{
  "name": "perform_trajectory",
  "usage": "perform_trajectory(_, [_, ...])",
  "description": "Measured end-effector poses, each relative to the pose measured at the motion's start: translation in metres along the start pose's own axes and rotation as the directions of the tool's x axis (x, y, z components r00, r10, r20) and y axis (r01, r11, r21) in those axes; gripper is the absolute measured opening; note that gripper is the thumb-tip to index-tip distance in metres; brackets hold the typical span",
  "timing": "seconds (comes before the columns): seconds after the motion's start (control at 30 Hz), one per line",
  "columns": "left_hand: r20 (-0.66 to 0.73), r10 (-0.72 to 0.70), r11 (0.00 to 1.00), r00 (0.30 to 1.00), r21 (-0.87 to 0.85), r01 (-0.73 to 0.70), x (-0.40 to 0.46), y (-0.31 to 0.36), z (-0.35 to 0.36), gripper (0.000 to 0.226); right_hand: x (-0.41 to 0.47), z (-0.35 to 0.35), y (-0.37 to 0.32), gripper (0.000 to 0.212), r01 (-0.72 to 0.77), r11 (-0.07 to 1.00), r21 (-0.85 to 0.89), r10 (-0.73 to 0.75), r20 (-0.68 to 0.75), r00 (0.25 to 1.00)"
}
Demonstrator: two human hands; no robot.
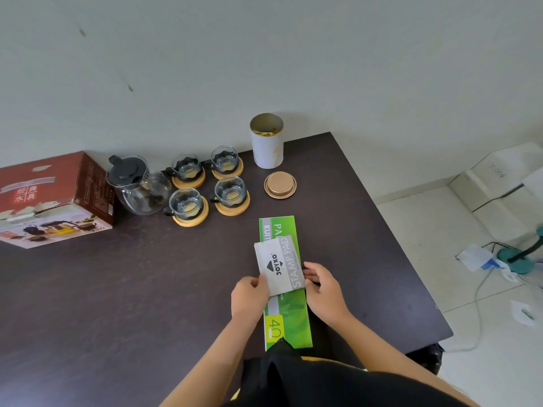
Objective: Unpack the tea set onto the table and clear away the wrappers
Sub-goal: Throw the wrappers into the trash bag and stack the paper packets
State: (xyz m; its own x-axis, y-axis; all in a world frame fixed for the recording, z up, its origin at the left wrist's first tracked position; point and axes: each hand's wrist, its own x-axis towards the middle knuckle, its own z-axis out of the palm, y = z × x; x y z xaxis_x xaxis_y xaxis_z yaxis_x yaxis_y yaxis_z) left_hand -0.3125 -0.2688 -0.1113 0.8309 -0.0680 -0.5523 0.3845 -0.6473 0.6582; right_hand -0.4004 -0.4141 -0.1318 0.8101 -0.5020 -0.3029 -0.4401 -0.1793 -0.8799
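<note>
- Dark brown bench (147,289) pushed vs. a pale wall; white tiled floor to the right w/ a white box (499,177), a teal lamp base (514,259) & loose cables.
- Tea set stands at the far side of the bench: 1 glass teapot (138,186) w/ black lid, 4 glass cups, each on its own round wooden coaster — back-left cup (186,167), back-right cup (224,160), front-left cup (186,204), front-right cup (230,192).
- 1 red tea set box (53,198) at the left edge, just beside the teapot.
- 1 white tin (267,142), lid off, upright at the far edge; its gold lid (280,185) lies flat near it.
- 1 long green box (286,289) flat on the bench nr. the person; 1 grey stamp pad box (279,265) on top of it.
- Left hand (248,295) pinches the stamp pad box's left edge; right hand (323,286) has fingers curled at its right edge. Hands apart, box between them.
- Tea set is well apart from both hands, further back & to the left.
</note>
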Motion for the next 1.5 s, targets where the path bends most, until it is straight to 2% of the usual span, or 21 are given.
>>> perform_trajectory(0.13, [0.039, 0.038, 0.999, 0.999, -0.040, -0.036, -0.003, -0.005, 0.000, 0.030, -0.005, 0.001, -0.002, 0.038, 0.020, 1.000, 0.002, -0.020, 0.023, 1.000])
perform_trajectory(0.4, [0.085, 0.179, 0.973, 0.980, -0.163, -0.163, -0.018, -0.018, 0.006, 0.021, -0.012, 0.003, -0.008, 0.042, -0.038, 0.995, 0.090, 0.039, -0.006, 0.999])
perform_trajectory(0.47, [0.110, 0.182, 0.979, 0.977, -0.108, -0.170, -0.014, -0.021, 0.007, 0.019, -0.013, 0.003, -0.008, 0.048, -0.015, 0.998, 0.054, 0.014, 0.013, 1.000])
perform_trajectory(0.53, [0.146, 0.194, 0.981, 0.970, -0.005, -0.195, -0.007, -0.021, 0.006, 0.039, -0.013, 0.002, -0.007, 0.058, 0.034, 0.999, -0.024, -0.032, 0.068, 0.997])
perform_trajectory(0.6, [0.145, 0.240, 0.958, 0.960, 0.124, -0.258, -0.004, -0.016, 0.003, 0.047, -0.012, 0.000, -0.006, 0.065, 0.103, 0.982, -0.157, -0.087, 0.107, 0.990])
perform_trajectory(0.73, [0.140, 0.325, 0.909, 0.936, 0.228, -0.349, 0.005, -0.002, -0.001, 0.035, -0.009, 0.002, -0.011, 0.052, 0.209, 0.929, -0.304, -0.204, 0.051, 0.978])
perform_trajectory(0.93, [0.159, 0.351, 0.883, 0.923, 0.272, -0.383, 0.031, 0.019, -0.004, 0.027, 0.018, 0.003, -0.023, 0.041, 0.207, 0.918, -0.338, -0.202, 0.048, 0.978])
perform_trajectory(1.07, [0.177, 0.321, 0.893, 0.930, 0.270, -0.359, 0.043, 0.035, -0.004, 0.036, 0.039, 0.001, -0.033, 0.044, 0.171, 0.925, -0.340, -0.157, 0.070, 0.985])
perform_trajectory(1.17, [0.158, 0.283, 0.917, 0.946, 0.243, -0.315, 0.048, 0.040, -0.002, 0.044, 0.048, 0.001, -0.039, 0.050, 0.076, 0.948, -0.308, -0.063, 0.054, 0.997])
perform_trajectory(1.23, [0.115, 0.273, 0.930, 0.955, 0.223, -0.293, 0.054, 0.042, -0.001, 0.040, 0.056, 0.001, -0.044, 0.050, -0.001, 0.961, -0.276, 0.006, 0.018, 1.000])
perform_trajectory(1.4, [0.031, 0.257, 0.947, 0.966, 0.192, -0.258, 0.062, 0.052, 0.002, 0.016, 0.075, 0.000, -0.049, 0.036, -0.120, 0.953, -0.277, 0.105, -0.067, 0.992])
perform_trajectory(1.5, [-0.005, 0.225, 0.958, 0.974, 0.182, -0.220, 0.062, 0.057, 0.003, 0.022, 0.080, 0.003, -0.059, 0.020, -0.202, 0.940, -0.274, 0.184, -0.089, 0.979])
